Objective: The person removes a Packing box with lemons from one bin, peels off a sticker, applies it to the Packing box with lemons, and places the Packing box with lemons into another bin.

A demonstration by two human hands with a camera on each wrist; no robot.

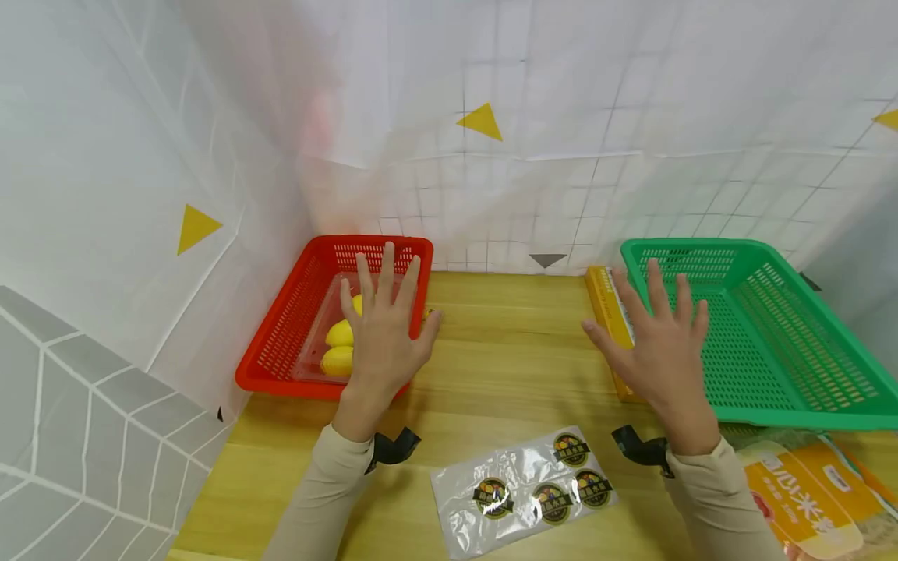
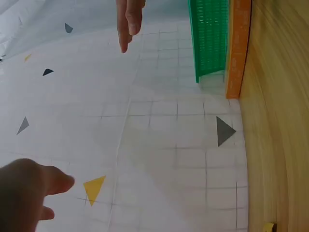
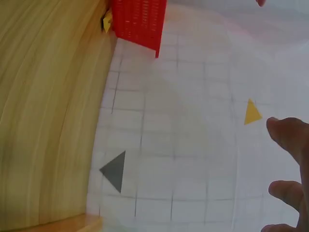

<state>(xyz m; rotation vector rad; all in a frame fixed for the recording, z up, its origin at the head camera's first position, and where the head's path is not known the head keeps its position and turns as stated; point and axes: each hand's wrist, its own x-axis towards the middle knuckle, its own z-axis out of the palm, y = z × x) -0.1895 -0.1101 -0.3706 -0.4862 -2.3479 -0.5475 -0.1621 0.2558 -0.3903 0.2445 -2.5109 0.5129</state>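
Note:
My left hand [image 1: 383, 335] is raised with fingers spread, overlapping the red basket [image 1: 273, 386] in the head view. In that basket sits a clear plastic tray [image 1: 312, 343] with several yellow lemons [image 1: 340, 335], partly hidden by the hand. My right hand [image 1: 662, 354] is likewise lifted, fingers spread, in front of the left side of the green basket [image 1: 761, 351]. Neither hand holds anything. Between the forearms lies a clear plastic sheet [image 1: 519, 491] bearing several round dark stickers [image 1: 552, 502]. In the right wrist view the fingers [image 3: 287, 135] point into open air.
A slim yellow-orange box [image 1: 606, 300] stands against the green basket's left side. At the front right lies an orange printed food packet [image 1: 800, 499], partly under the basket's rim. White sheeting [image 1: 449, 187] closes off the back of the wooden table [image 1: 505, 335].

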